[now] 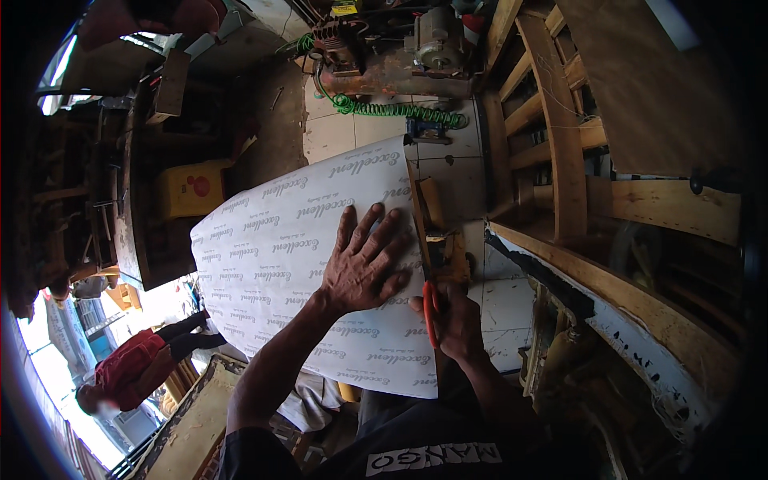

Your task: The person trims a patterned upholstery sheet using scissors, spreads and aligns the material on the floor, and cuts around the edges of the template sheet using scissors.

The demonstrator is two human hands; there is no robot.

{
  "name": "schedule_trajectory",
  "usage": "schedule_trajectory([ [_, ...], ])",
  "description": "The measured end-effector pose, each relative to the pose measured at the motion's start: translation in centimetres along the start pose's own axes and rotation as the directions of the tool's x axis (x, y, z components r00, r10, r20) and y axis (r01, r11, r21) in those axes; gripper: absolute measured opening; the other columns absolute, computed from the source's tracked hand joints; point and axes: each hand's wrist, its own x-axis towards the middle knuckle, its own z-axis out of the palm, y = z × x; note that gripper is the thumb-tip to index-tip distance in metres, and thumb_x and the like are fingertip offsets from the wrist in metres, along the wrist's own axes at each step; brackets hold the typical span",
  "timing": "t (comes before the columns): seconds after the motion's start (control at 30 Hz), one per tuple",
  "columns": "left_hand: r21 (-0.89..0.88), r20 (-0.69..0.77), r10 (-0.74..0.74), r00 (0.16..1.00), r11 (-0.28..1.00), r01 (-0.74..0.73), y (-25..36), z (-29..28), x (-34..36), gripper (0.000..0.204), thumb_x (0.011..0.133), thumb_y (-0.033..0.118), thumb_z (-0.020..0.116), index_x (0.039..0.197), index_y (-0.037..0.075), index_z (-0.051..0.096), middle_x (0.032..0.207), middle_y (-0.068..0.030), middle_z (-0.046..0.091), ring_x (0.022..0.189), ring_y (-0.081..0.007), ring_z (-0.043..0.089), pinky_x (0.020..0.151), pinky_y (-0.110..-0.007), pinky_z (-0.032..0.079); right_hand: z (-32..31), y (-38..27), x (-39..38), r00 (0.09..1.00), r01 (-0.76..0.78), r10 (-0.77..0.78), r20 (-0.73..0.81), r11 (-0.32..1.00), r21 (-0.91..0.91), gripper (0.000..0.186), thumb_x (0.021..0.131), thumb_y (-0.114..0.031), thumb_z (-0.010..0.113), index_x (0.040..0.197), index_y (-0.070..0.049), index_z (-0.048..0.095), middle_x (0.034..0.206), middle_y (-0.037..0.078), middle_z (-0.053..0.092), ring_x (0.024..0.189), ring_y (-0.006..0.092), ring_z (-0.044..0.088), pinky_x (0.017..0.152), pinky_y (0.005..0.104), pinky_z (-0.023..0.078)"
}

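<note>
A large white sheet [272, 248] printed all over with grey script lies in front of me, its left end curving away. My left hand [364, 264] rests flat on it, fingers spread, near the right edge. Along that edge, my right hand [458, 324] is closed around an orange-red handled tool [431, 312], which looks like scissors. The handle stands upright beside the sheet's edge; its blades are hard to make out. A darker underside shows as a thin strip along the sheet's right side.
Wooden frames [560, 128] and a rough board edge [608, 280] stand at the right. A compressor [384, 72] with a green coiled hose [392, 108] sits on the tiles ahead. At left are a yellow container [192, 190] and a person in red [132, 360].
</note>
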Motion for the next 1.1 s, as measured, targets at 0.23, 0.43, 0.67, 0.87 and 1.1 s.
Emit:
schedule_trajectory([
  [0.23,0.006,0.023,-0.003,1.0,1.0,0.002,0.0,-0.3,0.2,0.061,0.088,0.041,0.064,0.141,0.016,0.048,0.157,-0.0146,0.033,0.147,-0.0385,0.027,0.118,-0.065,0.012,0.2,0.1,1.7,0.994,0.106,-0.105,-0.011,0.993,0.06,0.026,0.088,-0.016,0.077,0.099,-0.003,0.057,0.078,-0.001,0.058,0.073,0.006,0.057,0.067,0.0235,0.05],
  [0.43,-0.016,-0.02,-0.001,1.0,1.0,0.0,0.0,-0.3,0.3,0.063,0.086,0.043,0.064,0.141,0.016,0.049,0.156,-0.0137,0.035,0.146,-0.0374,0.029,0.118,-0.065,0.012,-0.1,-0.9,3.0,0.99,0.121,-0.119,-0.074,0.992,0.032,0.023,0.088,-0.016,0.078,0.095,-0.005,0.058,0.076,-0.003,0.05,0.069,0.0059,0.05,0.064,0.023,0.048],
  [0.67,-0.075,-0.055,-0.031,0.998,0.997,0.027,-0.4,-1.3,0.9,0.057,0.082,0.033,0.068,0.132,0.012,0.054,0.146,-0.0136,0.047,0.137,-0.0335,0.042,0.113,-0.06,0.024,0.4,0.0,4.0,0.996,0.082,-0.085,0.011,0.986,0.148,0.023,0.089,-0.015,0.077,0.094,-0.004,0.057,0.078,-0.002,0.052,0.069,0.0055,0.049,0.061,0.0213,0.045],
  [0.87,-0.11,-0.228,-0.183,0.956,0.981,0.162,-4.0,-2.3,5.0,0.052,0.077,0.008,0.066,0.127,0.004,0.055,0.131,-0.0153,0.058,0.119,-0.0365,0.054,0.1,-0.046,0.042,1.0,0.8,3.9,0.988,0.154,-0.129,-0.088,0.907,0.392,0.034,0.085,-0.029,0.081,0.091,-0.002,0.062,0.075,0.006,0.065,0.069,0.0132,0.064,0.061,0.0298,0.052],
  [1.1,0.031,-0.27,-0.081,0.959,0.995,0.093,-5.0,-1.1,6.1,0.049,0.086,0.019,0.062,0.134,0.009,0.059,0.142,-0.0151,0.055,0.135,-0.0355,0.048,0.113,-0.049,0.034,0.5,-1.2,4.9,0.996,0.093,-0.089,-0.028,0.976,0.199,0.026,0.087,-0.011,0.078,0.089,-0.001,0.053,0.077,0.003,0.06,0.07,0.0069,0.059,0.06,0.0235,0.05],
])
